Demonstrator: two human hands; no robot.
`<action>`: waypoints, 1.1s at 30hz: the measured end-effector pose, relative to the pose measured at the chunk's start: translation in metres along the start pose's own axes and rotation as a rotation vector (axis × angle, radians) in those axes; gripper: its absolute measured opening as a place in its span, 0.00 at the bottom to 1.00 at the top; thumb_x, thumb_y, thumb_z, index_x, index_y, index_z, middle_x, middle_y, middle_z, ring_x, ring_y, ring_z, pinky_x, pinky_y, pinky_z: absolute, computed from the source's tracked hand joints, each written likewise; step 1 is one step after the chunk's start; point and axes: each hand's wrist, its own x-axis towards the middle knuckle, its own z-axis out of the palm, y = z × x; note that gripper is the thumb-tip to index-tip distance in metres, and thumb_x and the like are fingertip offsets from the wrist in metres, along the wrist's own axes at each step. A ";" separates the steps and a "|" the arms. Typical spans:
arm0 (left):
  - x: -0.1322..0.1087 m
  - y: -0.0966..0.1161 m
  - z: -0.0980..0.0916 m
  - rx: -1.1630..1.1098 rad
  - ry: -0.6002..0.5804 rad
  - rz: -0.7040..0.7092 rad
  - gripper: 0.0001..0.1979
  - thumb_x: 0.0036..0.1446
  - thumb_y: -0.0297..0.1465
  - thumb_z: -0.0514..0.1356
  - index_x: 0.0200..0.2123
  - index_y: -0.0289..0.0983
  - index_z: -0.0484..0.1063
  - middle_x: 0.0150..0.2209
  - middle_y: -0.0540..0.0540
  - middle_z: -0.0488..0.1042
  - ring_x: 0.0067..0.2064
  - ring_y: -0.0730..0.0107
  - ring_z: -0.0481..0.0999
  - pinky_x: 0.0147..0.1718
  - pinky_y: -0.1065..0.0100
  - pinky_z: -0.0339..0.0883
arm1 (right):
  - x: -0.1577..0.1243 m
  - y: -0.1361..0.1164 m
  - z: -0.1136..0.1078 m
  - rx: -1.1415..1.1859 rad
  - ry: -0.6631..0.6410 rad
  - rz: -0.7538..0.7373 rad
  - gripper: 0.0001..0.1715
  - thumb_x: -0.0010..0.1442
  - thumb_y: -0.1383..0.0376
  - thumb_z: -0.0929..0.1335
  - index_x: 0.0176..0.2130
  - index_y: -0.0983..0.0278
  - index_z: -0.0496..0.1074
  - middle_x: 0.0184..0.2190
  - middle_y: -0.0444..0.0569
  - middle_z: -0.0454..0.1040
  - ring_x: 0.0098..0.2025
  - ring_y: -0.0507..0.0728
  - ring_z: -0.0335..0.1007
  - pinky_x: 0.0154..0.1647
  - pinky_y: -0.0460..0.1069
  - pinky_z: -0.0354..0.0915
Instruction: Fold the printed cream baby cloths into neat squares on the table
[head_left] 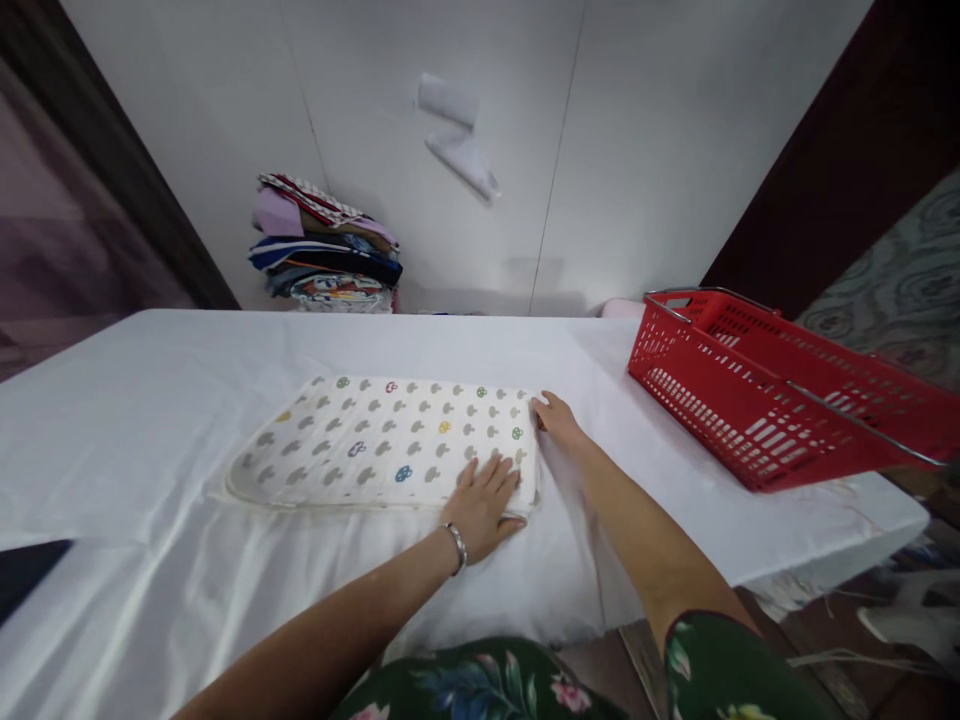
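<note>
- head view: the folded white cloth (405, 430) lies on the white-covered desk (135, 430), before the person; its print shows small mushrooms, mostly grey, a few red, yellow, green, blue or purple.
- the left hand (480, 505) lies with spread fingers on the cloth's near right corner, its grip released; it hides part of the print. a silvery bracelet (457, 548) circles that wrist.
- the right hand (561, 422) touches the cloth's right edge with bent fingers; its fingertips are partly hidden, so i cannot tell whether its grip pinches the fabric.
- the red basket (705, 400) stands on the desk to the right, cut off by the picture's edge; its near wall hides much of the inside.
- a dark flat thing (30, 575) is cut off at the left edge.
- a stack of folded fabrics (326, 245) rises beyond the desk's far edge, its base hidden.
- a white roll (448, 102) against the wall (660, 120) is too blurred to make out.
</note>
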 end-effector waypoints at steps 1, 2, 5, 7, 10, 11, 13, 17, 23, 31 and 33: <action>0.000 0.000 0.004 0.009 -0.014 -0.005 0.33 0.58 0.50 0.46 0.61 0.39 0.55 0.64 0.42 0.53 0.65 0.54 0.47 0.61 0.47 0.37 | -0.012 0.003 0.001 -0.033 -0.012 -0.012 0.38 0.56 0.55 0.65 0.62 0.64 0.54 0.34 0.50 0.75 0.30 0.53 0.70 0.33 0.46 0.65; 0.000 0.001 0.007 0.015 -0.020 -0.013 0.34 0.57 0.51 0.46 0.61 0.39 0.54 0.64 0.41 0.53 0.65 0.54 0.46 0.61 0.46 0.37 | -0.025 0.005 0.003 -0.075 -0.034 -0.030 0.39 0.55 0.54 0.66 0.62 0.63 0.54 0.31 0.48 0.74 0.28 0.53 0.69 0.30 0.46 0.64; 0.000 0.006 0.010 0.011 -0.023 -0.021 0.35 0.57 0.52 0.46 0.61 0.39 0.54 0.64 0.41 0.52 0.66 0.53 0.44 0.61 0.45 0.36 | -0.064 0.010 0.008 -0.154 -0.119 -0.095 0.42 0.53 0.54 0.68 0.63 0.59 0.51 0.26 0.44 0.72 0.25 0.53 0.67 0.28 0.46 0.62; 0.002 0.008 0.005 -0.016 -0.035 -0.009 0.35 0.56 0.53 0.46 0.62 0.41 0.54 0.64 0.42 0.52 0.66 0.54 0.45 0.61 0.46 0.37 | -0.086 0.013 0.010 -0.197 -0.121 -0.126 0.44 0.52 0.55 0.69 0.63 0.59 0.52 0.25 0.43 0.72 0.26 0.53 0.67 0.29 0.46 0.61; 0.002 -0.005 -0.012 -0.065 -0.051 -0.030 0.33 0.57 0.52 0.44 0.61 0.43 0.54 0.64 0.45 0.54 0.65 0.59 0.48 0.62 0.50 0.40 | -0.104 0.018 0.010 -0.264 -0.123 -0.123 0.42 0.53 0.59 0.68 0.63 0.60 0.51 0.23 0.42 0.70 0.25 0.53 0.66 0.29 0.46 0.60; 0.001 -0.016 -0.019 -0.058 -0.036 -0.069 0.32 0.58 0.51 0.44 0.61 0.43 0.54 0.64 0.45 0.53 0.65 0.61 0.48 0.62 0.51 0.40 | -0.106 0.020 0.009 -0.279 -0.135 -0.112 0.40 0.55 0.60 0.66 0.63 0.60 0.51 0.22 0.41 0.70 0.24 0.53 0.66 0.28 0.47 0.60; -0.007 -0.044 -0.033 0.004 0.017 -0.211 0.30 0.59 0.50 0.44 0.61 0.43 0.55 0.65 0.46 0.51 0.66 0.59 0.45 0.62 0.50 0.34 | -0.109 0.022 0.006 -0.336 -0.148 -0.106 0.36 0.57 0.61 0.64 0.63 0.60 0.51 0.22 0.41 0.69 0.23 0.54 0.66 0.28 0.47 0.60; -0.030 -0.096 -0.041 0.067 -0.060 -0.506 0.35 0.57 0.53 0.43 0.63 0.41 0.52 0.66 0.44 0.45 0.67 0.54 0.39 0.61 0.46 0.32 | -0.117 0.004 0.005 -0.661 -0.075 -0.218 0.32 0.58 0.58 0.63 0.60 0.60 0.57 0.34 0.49 0.74 0.38 0.59 0.69 0.38 0.50 0.61; -0.032 -0.105 -0.042 0.039 -0.109 -0.529 0.36 0.56 0.55 0.40 0.63 0.42 0.51 0.67 0.47 0.42 0.67 0.56 0.38 0.61 0.47 0.32 | -0.140 -0.044 0.046 -0.822 -0.049 -0.706 0.32 0.62 0.54 0.57 0.61 0.65 0.55 0.63 0.55 0.51 0.65 0.61 0.43 0.62 0.56 0.45; -0.096 -0.195 -0.089 0.174 0.000 -0.870 0.35 0.56 0.54 0.41 0.62 0.41 0.53 0.66 0.44 0.45 0.66 0.52 0.40 0.60 0.45 0.33 | -0.151 -0.010 0.074 -0.943 -0.306 -0.547 0.38 0.62 0.45 0.50 0.65 0.59 0.48 0.67 0.47 0.38 0.68 0.60 0.28 0.64 0.59 0.28; -0.108 -0.207 -0.089 0.170 0.010 -0.878 0.35 0.55 0.54 0.41 0.61 0.42 0.54 0.66 0.44 0.46 0.66 0.54 0.40 0.61 0.46 0.34 | -0.153 -0.010 0.071 -0.938 -0.332 -0.534 0.38 0.62 0.44 0.50 0.65 0.59 0.47 0.67 0.46 0.37 0.68 0.60 0.27 0.65 0.59 0.27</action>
